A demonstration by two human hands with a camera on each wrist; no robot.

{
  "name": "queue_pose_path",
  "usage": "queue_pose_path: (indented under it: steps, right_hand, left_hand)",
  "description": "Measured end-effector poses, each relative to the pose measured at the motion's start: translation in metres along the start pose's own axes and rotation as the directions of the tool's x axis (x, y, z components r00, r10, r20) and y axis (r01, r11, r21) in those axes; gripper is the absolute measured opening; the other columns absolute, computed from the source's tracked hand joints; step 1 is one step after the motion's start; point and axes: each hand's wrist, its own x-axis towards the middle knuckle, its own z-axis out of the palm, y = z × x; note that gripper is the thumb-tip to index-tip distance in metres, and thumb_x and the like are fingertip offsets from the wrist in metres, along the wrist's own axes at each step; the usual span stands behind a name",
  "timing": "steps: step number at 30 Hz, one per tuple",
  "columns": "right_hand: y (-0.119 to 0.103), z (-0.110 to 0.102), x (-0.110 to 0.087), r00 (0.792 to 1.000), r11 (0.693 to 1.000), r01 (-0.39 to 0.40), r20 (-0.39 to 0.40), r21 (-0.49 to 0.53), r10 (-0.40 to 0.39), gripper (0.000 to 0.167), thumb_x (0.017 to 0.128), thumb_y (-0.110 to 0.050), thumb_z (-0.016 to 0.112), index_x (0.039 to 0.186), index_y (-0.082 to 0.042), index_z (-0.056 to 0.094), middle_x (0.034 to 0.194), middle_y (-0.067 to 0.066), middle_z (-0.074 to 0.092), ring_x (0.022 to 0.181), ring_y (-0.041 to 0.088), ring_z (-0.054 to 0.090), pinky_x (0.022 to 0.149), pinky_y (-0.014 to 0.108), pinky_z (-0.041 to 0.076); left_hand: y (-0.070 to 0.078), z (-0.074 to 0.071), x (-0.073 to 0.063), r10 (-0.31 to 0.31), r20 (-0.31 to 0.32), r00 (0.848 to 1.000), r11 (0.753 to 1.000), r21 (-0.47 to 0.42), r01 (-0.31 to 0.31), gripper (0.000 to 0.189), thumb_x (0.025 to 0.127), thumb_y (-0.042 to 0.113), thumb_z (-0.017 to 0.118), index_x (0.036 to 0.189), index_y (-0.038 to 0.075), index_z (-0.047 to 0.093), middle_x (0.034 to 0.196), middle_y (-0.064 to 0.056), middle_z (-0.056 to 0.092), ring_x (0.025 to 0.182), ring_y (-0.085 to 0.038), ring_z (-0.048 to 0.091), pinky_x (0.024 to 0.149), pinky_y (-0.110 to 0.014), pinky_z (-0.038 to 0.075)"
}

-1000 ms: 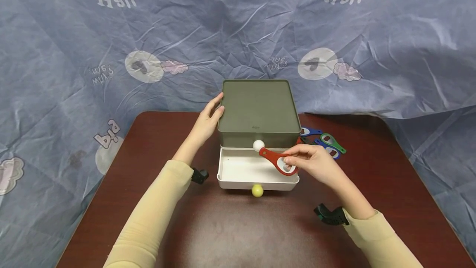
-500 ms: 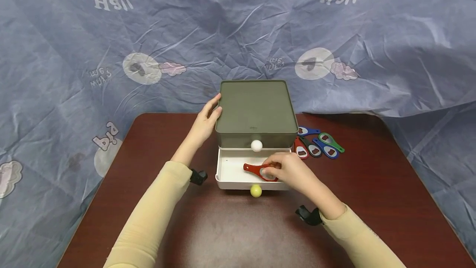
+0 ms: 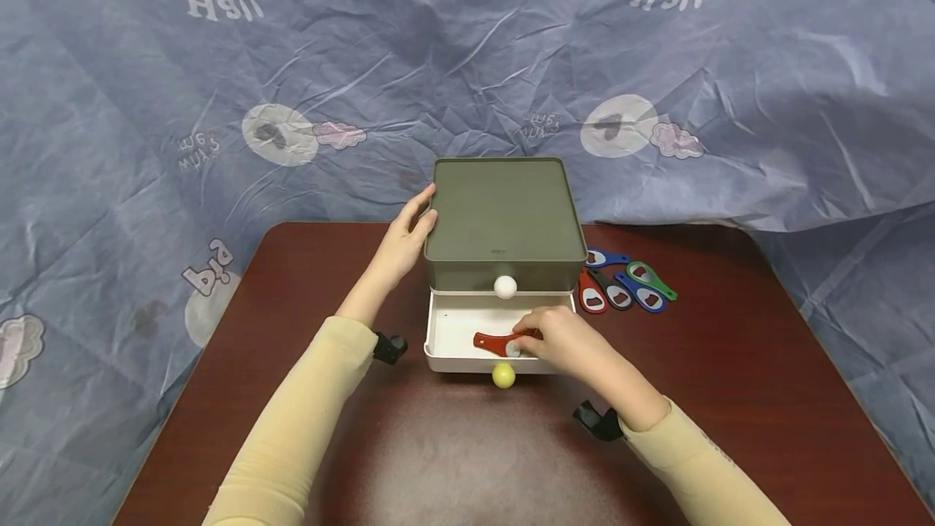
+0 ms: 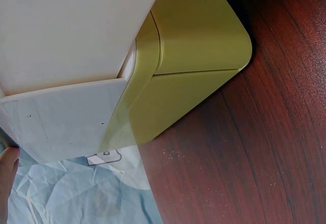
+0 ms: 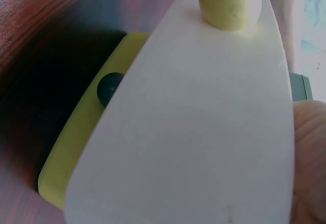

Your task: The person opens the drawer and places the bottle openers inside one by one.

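A small drawer box with a dark green top (image 3: 504, 209) stands on the table, its white drawer (image 3: 456, 315) pulled out. In the head view, a red bottle opener (image 3: 491, 342) lies low inside that drawer, handle to the left. My right hand (image 3: 566, 339) reaches over the drawer's right side and pinches the opener's round end, which the fingers partly hide. My left hand (image 3: 402, 246) rests with fairly straight fingers against the left side of the box. Only a bit of the right hand (image 5: 309, 158) shows in the right wrist view, behind the drawer front.
Right of the box lie several more bottle openers, among them a red one (image 3: 592, 294), a black one (image 3: 617, 294) and a green one (image 3: 650, 278). The drawer's yellow knob (image 3: 503, 376) juts forward. Below it sits a yellow-green drawer (image 5: 61, 175) with a dark knob (image 5: 108, 87).
My right hand has carried the red bottle opener left and down from above the drawer's right side into the drawer. The left hand has stayed on the box.
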Motion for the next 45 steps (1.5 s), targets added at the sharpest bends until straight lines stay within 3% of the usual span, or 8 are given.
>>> queue_pose_path:
  steps: [7, 13, 18, 24, 30, 38, 41, 45]
  right_hand:
    - [-0.001, -0.005, -0.001, 0.999, 0.999, -0.05, 0.002, -0.001, 0.05, 0.015, 0.084, -0.012, 0.076, 0.096, -0.003, 0.076, 0.084, 0.002, 0.073, 0.075, 0.011, 0.063, 0.068, 0.029, 0.053]
    - [0.003, -0.027, -0.005, 0.996, 0.984, -0.085, 0.029, 0.157, 0.081, 0.018, 0.089, -0.011, 0.07, 0.105, -0.003, 0.074, 0.095, 0.002, 0.075, 0.083, 0.012, 0.068, 0.072, 0.027, 0.054]
    - [0.013, -0.051, -0.012, 0.984, 0.933, -0.178, 0.058, 0.312, 0.168, 0.018, 0.092, -0.018, 0.069, 0.107, -0.008, 0.074, 0.097, 0.0, 0.075, 0.084, 0.009, 0.067, 0.07, 0.023, 0.053]
    - [0.04, -0.073, -0.025, 0.958, 0.829, -0.24, -0.014, 0.506, 0.286, 0.026, 0.092, -0.021, 0.07, 0.112, -0.003, 0.071, 0.097, 0.004, 0.075, 0.082, 0.005, 0.07, 0.074, 0.021, 0.056]
    - [0.075, -0.069, -0.031, 0.867, 0.754, -0.307, -0.155, 0.58, 0.473, 0.03, 0.092, -0.027, 0.071, 0.114, -0.006, 0.069, 0.09, -0.023, 0.071, 0.085, -0.008, 0.065, 0.073, 0.013, 0.05]
    - [0.124, -0.037, -0.031, 0.747, 0.718, -0.406, -0.247, 0.565, 0.617, 0.044, 0.093, -0.031, 0.069, 0.122, 0.003, 0.065, 0.082, -0.032, 0.062, 0.079, -0.018, 0.058, 0.07, 0.006, 0.046]
    - [0.14, -0.022, -0.034, 0.703, 0.7, -0.467, -0.254, 0.539, 0.665, 0.042, 0.093, -0.029, 0.069, 0.122, 0.002, 0.066, 0.086, -0.023, 0.069, 0.077, -0.02, 0.054, 0.069, 0.006, 0.044]
    - [0.156, -0.006, -0.036, 0.637, 0.674, -0.557, -0.271, 0.485, 0.721, 0.037, 0.092, -0.023, 0.071, 0.121, 0.0, 0.068, 0.104, 0.008, 0.076, 0.073, -0.023, 0.047, 0.068, 0.008, 0.042]
  left_hand:
    - [0.001, 0.001, 0.0, 0.001, 0.004, 1.0, 1.0, 0.008, -0.001, 0.051, 0.106, 0.034, 0.044, 0.155, 0.03, 0.031, 0.161, -0.003, 0.03, 0.148, -0.021, 0.029, 0.119, -0.044, 0.029]
    - [0.001, 0.0, 0.0, -0.006, -0.002, 1.0, 1.0, 0.007, 0.006, 0.051, 0.106, 0.034, 0.044, 0.155, 0.031, 0.032, 0.16, -0.003, 0.031, 0.147, -0.02, 0.03, 0.119, -0.044, 0.03]
    - [0.0, 0.001, 0.0, -0.003, -0.002, 1.0, 1.0, 0.0, 0.003, 0.05, 0.106, 0.033, 0.044, 0.155, 0.03, 0.032, 0.16, -0.003, 0.032, 0.147, -0.019, 0.031, 0.118, -0.043, 0.03]
    - [0.0, 0.001, 0.0, 0.0, -0.001, 1.0, 1.0, -0.001, 0.0, 0.05, 0.106, 0.033, 0.044, 0.155, 0.03, 0.032, 0.16, -0.003, 0.032, 0.147, -0.02, 0.031, 0.118, -0.043, 0.031]
    - [-0.002, 0.0, 0.0, 0.002, 0.008, 1.0, 1.0, -0.007, -0.001, 0.05, 0.106, 0.034, 0.043, 0.155, 0.03, 0.031, 0.16, -0.004, 0.031, 0.148, -0.02, 0.029, 0.119, -0.044, 0.03]
    - [-0.002, 0.0, 0.0, 0.009, -0.011, 1.0, 1.0, -0.006, -0.009, 0.05, 0.106, 0.031, 0.044, 0.155, 0.028, 0.033, 0.16, -0.003, 0.033, 0.147, -0.02, 0.032, 0.118, -0.041, 0.031]
    - [-0.002, 0.0, 0.0, 0.005, -0.01, 1.0, 1.0, -0.002, -0.005, 0.05, 0.106, 0.031, 0.044, 0.155, 0.027, 0.033, 0.16, -0.004, 0.033, 0.147, -0.02, 0.031, 0.119, -0.042, 0.031]
    - [-0.001, -0.001, 0.0, 0.006, -0.002, 1.0, 1.0, 0.006, -0.006, 0.051, 0.106, 0.033, 0.044, 0.155, 0.027, 0.031, 0.161, -0.002, 0.031, 0.148, -0.021, 0.03, 0.119, -0.043, 0.03]
